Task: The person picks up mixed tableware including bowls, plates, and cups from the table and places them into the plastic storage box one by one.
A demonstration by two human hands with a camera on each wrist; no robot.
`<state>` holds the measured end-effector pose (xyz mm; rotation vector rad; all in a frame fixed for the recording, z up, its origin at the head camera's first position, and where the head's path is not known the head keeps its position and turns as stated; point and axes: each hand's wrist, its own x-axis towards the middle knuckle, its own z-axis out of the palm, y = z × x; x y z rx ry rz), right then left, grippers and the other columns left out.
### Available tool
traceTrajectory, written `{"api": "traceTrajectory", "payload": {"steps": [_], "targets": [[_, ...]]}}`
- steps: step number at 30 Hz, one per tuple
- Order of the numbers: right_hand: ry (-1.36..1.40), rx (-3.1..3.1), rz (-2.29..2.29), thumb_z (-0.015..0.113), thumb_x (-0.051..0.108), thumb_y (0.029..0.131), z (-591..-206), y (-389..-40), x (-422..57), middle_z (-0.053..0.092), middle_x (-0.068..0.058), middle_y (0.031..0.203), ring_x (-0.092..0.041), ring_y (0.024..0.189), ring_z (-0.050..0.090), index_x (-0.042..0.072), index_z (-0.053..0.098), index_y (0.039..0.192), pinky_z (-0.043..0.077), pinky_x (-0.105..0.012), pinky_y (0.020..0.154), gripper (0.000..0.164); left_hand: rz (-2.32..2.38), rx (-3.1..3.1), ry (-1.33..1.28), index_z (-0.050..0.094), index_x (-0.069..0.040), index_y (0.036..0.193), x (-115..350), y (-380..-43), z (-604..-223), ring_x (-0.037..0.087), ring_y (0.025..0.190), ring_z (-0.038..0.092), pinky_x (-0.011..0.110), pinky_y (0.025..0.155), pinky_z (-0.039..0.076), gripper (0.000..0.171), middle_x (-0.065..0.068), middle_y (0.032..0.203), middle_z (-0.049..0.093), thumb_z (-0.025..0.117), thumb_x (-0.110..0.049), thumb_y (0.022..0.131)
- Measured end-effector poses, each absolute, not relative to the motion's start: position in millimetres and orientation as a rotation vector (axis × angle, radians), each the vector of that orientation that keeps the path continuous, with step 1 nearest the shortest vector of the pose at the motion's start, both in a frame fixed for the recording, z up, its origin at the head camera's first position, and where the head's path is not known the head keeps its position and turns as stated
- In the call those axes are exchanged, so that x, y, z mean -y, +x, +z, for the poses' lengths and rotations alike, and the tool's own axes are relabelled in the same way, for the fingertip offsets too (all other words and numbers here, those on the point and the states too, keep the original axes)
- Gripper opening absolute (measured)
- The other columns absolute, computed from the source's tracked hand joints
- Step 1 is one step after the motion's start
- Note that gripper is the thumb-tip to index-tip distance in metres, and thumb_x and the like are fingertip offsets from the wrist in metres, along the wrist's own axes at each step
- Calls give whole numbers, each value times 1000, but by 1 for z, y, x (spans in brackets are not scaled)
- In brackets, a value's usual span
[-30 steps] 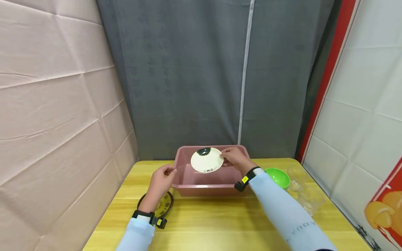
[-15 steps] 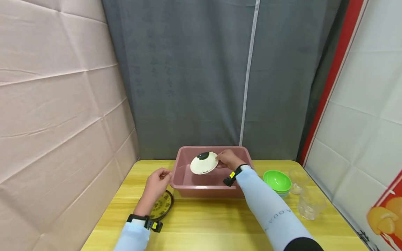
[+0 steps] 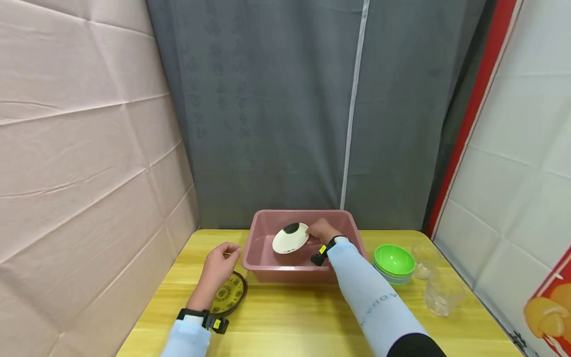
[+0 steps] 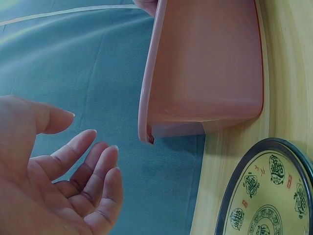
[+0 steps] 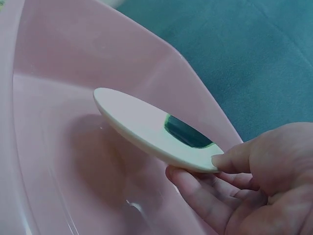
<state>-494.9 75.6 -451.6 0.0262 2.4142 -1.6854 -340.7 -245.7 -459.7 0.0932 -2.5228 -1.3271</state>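
Observation:
A white saucer-like plate (image 3: 289, 241) with a dark patch is pinched at its right rim by my right hand (image 3: 322, 231). In the right wrist view the plate (image 5: 142, 127) is tilted above the floor of the pink basin (image 5: 44, 112), thumb on top and fingers underneath. My left hand (image 3: 221, 263) hovers just left of the basin (image 3: 294, 275) with loosely curled fingers and nothing in them. In the left wrist view a gap separates that hand (image 4: 63, 171) from the basin wall (image 4: 205, 58). A yellow, dark-rimmed plate (image 3: 229, 295) lies below the left hand, partly covered by the forearm.
To the right of the basin stands a stack of bowls (image 3: 394, 262), a green one on top. Two clear glasses (image 3: 442, 295) are beside it near the table's right side. A grey curtain (image 3: 267, 109) hangs behind the wooden table (image 3: 285, 322).
My right hand has carried the white plate lower into the basin and slightly left. The left hand has drawn a little left, away from the basin's rim.

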Motion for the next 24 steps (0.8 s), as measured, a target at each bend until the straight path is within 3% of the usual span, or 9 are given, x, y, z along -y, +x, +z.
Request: {"api": "traceTrajectory", "payload": {"steps": [4, 14, 24], "targets": [[3, -2419, -1661, 67, -5, 102, -455, -492, -69, 77, -26, 96, -23, 65, 75, -18, 73, 119, 67, -36, 67, 23, -1325, 2531, 117, 76, -7, 123, 248, -339, -461, 28, 108, 69, 44, 87, 61, 24, 12, 120, 73, 68, -26, 111], [-6, -2462, -1576, 66, -5, 99, -459, -494, -64, 76, -22, 82, -27, 67, 78, -19, 75, 111, 67, -37, 67, 20, -1328, 2530, 108, 76, -6, 123, 247, -339, -459, 27, 104, 69, 42, 84, 61, 23, 12, 118, 73, 68, -24, 111], [7, -2471, -1554, 66, -2, 101, -470, -496, -63, 73, -18, 80, -24, 61, 75, -19, 74, 115, 65, -34, 65, 24, -1327, 2527, 108, 76, -6, 124, 249, -337, -461, 26, 105, 69, 41, 83, 60, 24, 11, 119, 73, 68, -25, 111]]}}
